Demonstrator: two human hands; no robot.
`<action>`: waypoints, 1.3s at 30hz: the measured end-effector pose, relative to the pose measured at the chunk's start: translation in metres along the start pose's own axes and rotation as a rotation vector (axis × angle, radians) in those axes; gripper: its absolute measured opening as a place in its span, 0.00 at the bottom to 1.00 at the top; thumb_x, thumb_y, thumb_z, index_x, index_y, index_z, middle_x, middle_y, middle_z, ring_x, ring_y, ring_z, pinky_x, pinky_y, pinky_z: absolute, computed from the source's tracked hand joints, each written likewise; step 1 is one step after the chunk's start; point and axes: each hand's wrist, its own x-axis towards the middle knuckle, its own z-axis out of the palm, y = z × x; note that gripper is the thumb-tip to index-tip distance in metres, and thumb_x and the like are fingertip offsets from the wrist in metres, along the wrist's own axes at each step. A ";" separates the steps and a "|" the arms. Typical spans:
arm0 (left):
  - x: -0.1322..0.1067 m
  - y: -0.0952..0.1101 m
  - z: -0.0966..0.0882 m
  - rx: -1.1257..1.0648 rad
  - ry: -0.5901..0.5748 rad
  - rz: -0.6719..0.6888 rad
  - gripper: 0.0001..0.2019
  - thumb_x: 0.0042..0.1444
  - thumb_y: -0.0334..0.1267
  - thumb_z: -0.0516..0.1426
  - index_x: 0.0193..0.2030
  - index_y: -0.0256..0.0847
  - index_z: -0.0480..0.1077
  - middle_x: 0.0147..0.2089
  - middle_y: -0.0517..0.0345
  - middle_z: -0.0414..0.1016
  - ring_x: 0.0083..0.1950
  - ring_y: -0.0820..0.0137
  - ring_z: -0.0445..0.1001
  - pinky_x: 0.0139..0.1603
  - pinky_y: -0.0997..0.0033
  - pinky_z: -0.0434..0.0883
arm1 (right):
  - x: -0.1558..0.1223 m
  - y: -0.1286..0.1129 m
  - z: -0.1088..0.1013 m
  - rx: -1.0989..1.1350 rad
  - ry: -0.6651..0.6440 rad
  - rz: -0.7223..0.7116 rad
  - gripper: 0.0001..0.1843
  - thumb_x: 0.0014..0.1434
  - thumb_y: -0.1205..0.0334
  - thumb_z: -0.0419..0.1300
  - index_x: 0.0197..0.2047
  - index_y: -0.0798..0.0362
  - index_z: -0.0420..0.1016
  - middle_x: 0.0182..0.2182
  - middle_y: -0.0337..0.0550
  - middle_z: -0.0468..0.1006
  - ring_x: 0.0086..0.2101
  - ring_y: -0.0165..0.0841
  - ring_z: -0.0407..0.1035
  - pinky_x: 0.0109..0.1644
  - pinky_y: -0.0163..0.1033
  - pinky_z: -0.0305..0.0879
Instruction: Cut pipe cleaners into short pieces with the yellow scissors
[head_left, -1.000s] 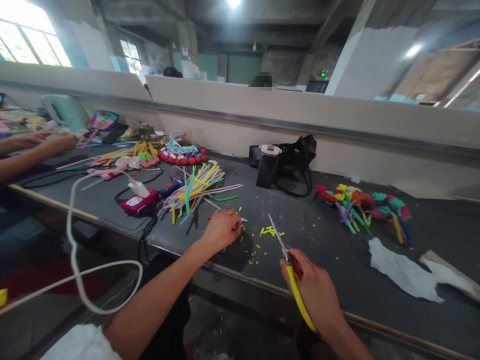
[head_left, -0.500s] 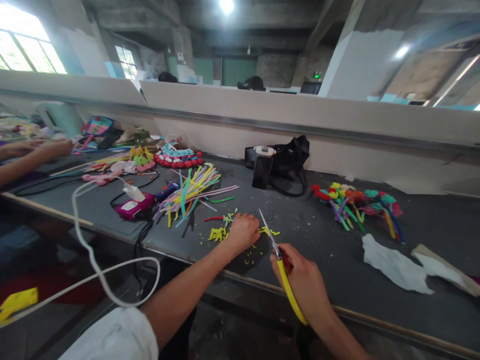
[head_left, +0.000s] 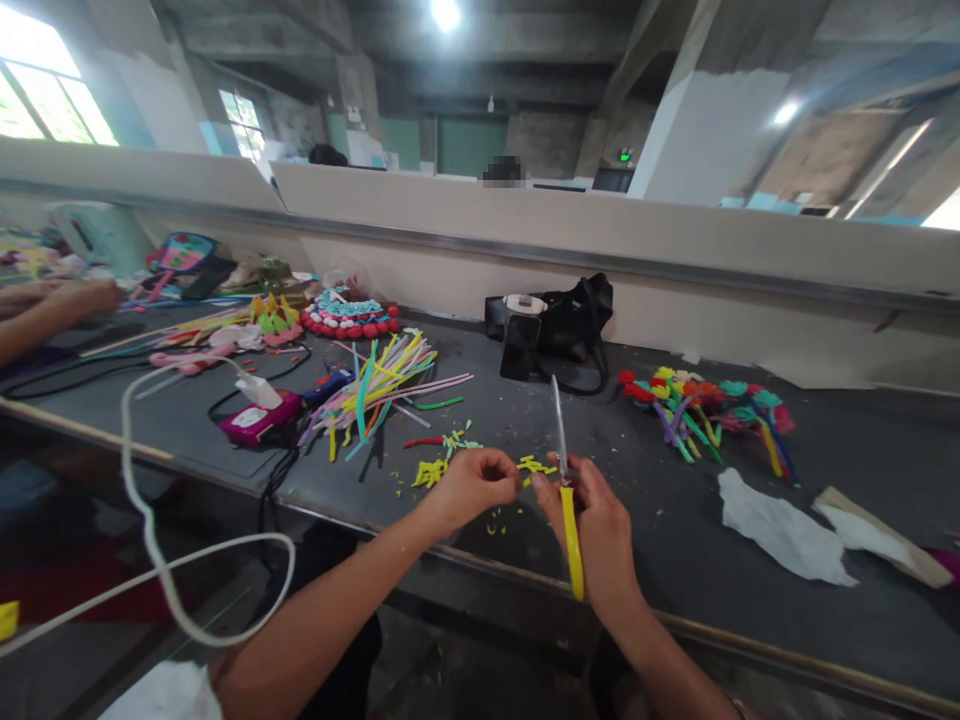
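My right hand (head_left: 596,525) holds a pair of scissors (head_left: 570,530) with yellow handles, their blades pointing up and away from me. Close to it on the left, my left hand (head_left: 480,482) is raised a little over the table with thumb and fingertips pinched together. Whatever lies in that pinch is too small to make out. Short yellow cut pieces (head_left: 430,472) lie left of my left hand, and more yellow pieces (head_left: 536,465) lie between the two hands. Behind the left hand are a red strip (head_left: 424,441) and small pale-green bits.
A bundle of fuzzy coloured stems (head_left: 382,385) lies left, beside a magenta power block (head_left: 261,418) with a white cable. A black bag (head_left: 574,325) and phone (head_left: 520,347) stand at the back. Colourful fuzzy flowers (head_left: 705,400) and white paper (head_left: 784,530) lie right. Another person's hands (head_left: 82,298) are far left.
My left hand has lifted off the table pieces into a pinch. My right hand has turned the scissors more upright and come nearer to the left hand. The view has shifted slightly.
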 end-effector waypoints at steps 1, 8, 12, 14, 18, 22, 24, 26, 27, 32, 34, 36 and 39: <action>-0.003 0.001 0.003 -0.003 -0.015 -0.002 0.04 0.44 0.35 0.57 0.25 0.37 0.69 0.23 0.63 0.68 0.26 0.76 0.63 0.29 0.76 0.61 | 0.000 0.000 0.000 -0.002 0.009 -0.002 0.18 0.60 0.51 0.57 0.49 0.53 0.69 0.34 0.42 0.77 0.29 0.31 0.72 0.35 0.34 0.67; -0.007 0.001 0.012 0.047 -0.029 -0.024 0.04 0.43 0.35 0.57 0.24 0.37 0.68 0.22 0.63 0.66 0.26 0.76 0.62 0.29 0.76 0.60 | 0.000 0.001 0.001 -0.009 -0.040 -0.011 0.14 0.60 0.56 0.55 0.47 0.53 0.69 0.32 0.42 0.78 0.28 0.31 0.73 0.35 0.35 0.67; -0.007 0.002 0.012 0.106 -0.060 -0.025 0.05 0.44 0.36 0.56 0.25 0.36 0.69 0.22 0.63 0.66 0.25 0.76 0.62 0.28 0.76 0.61 | 0.000 0.003 0.001 -0.012 -0.062 -0.015 0.15 0.60 0.57 0.54 0.48 0.53 0.68 0.34 0.43 0.78 0.30 0.32 0.74 0.35 0.35 0.68; -0.007 0.004 0.011 0.164 -0.071 -0.011 0.06 0.44 0.37 0.57 0.26 0.36 0.70 0.23 0.62 0.67 0.25 0.75 0.63 0.28 0.76 0.61 | -0.001 0.004 0.001 -0.034 -0.071 -0.034 0.14 0.59 0.59 0.54 0.48 0.53 0.68 0.35 0.43 0.79 0.31 0.33 0.74 0.37 0.36 0.68; -0.009 0.007 0.010 0.232 -0.091 -0.006 0.05 0.44 0.36 0.57 0.26 0.36 0.70 0.23 0.62 0.68 0.26 0.75 0.64 0.28 0.76 0.61 | -0.002 0.003 0.001 -0.081 -0.104 -0.049 0.11 0.59 0.62 0.54 0.46 0.51 0.68 0.35 0.42 0.79 0.31 0.33 0.75 0.37 0.35 0.67; -0.009 0.006 0.008 0.219 -0.113 -0.028 0.04 0.42 0.34 0.57 0.26 0.36 0.70 0.22 0.63 0.67 0.25 0.76 0.62 0.28 0.76 0.60 | -0.004 0.000 0.001 -0.039 -0.104 -0.046 0.10 0.61 0.60 0.54 0.46 0.52 0.68 0.35 0.42 0.79 0.31 0.32 0.74 0.35 0.33 0.66; -0.008 0.004 0.007 0.125 -0.126 -0.060 0.03 0.41 0.33 0.57 0.25 0.36 0.69 0.21 0.64 0.66 0.24 0.77 0.61 0.26 0.77 0.59 | -0.005 0.000 -0.001 -0.017 -0.093 -0.044 0.11 0.61 0.58 0.55 0.46 0.51 0.68 0.35 0.41 0.78 0.30 0.31 0.74 0.35 0.33 0.66; -0.007 0.004 0.005 -0.046 -0.097 -0.078 0.03 0.42 0.33 0.58 0.25 0.36 0.69 0.21 0.65 0.66 0.24 0.78 0.62 0.27 0.77 0.59 | -0.007 -0.001 -0.003 -0.028 -0.083 -0.042 0.12 0.62 0.56 0.55 0.46 0.51 0.68 0.34 0.39 0.78 0.29 0.30 0.73 0.35 0.33 0.65; -0.006 0.004 0.003 -0.142 -0.063 -0.067 0.03 0.42 0.33 0.58 0.25 0.36 0.69 0.22 0.64 0.67 0.24 0.78 0.62 0.28 0.77 0.60 | -0.008 -0.002 -0.004 -0.053 -0.079 -0.044 0.12 0.62 0.55 0.55 0.46 0.51 0.68 0.32 0.38 0.77 0.28 0.29 0.72 0.34 0.32 0.64; -0.002 0.012 -0.007 -0.515 0.131 0.015 0.04 0.47 0.33 0.59 0.25 0.36 0.70 0.22 0.61 0.69 0.26 0.76 0.66 0.32 0.75 0.63 | -0.021 0.001 -0.005 -0.197 -0.118 -0.070 0.11 0.62 0.53 0.54 0.45 0.48 0.69 0.29 0.36 0.75 0.26 0.29 0.70 0.33 0.34 0.63; -0.001 0.014 -0.009 -0.614 0.164 0.027 0.05 0.48 0.34 0.61 0.26 0.36 0.70 0.23 0.61 0.69 0.26 0.76 0.66 0.32 0.75 0.64 | -0.027 0.004 -0.004 -0.242 -0.155 -0.095 0.12 0.63 0.55 0.54 0.48 0.48 0.68 0.33 0.38 0.76 0.30 0.32 0.71 0.36 0.35 0.65; -0.002 0.016 -0.008 -0.678 0.180 0.051 0.05 0.48 0.34 0.62 0.26 0.36 0.70 0.23 0.61 0.70 0.26 0.76 0.67 0.31 0.76 0.64 | -0.032 0.008 -0.003 -0.297 -0.183 -0.113 0.13 0.63 0.57 0.53 0.50 0.48 0.68 0.36 0.41 0.76 0.33 0.34 0.72 0.39 0.37 0.65; -0.004 0.017 -0.004 -0.740 0.176 0.039 0.05 0.47 0.33 0.63 0.27 0.36 0.71 0.24 0.61 0.71 0.26 0.77 0.68 0.32 0.76 0.65 | -0.035 0.014 -0.003 -0.367 -0.195 -0.091 0.12 0.62 0.57 0.53 0.49 0.47 0.69 0.36 0.41 0.77 0.35 0.35 0.73 0.40 0.39 0.66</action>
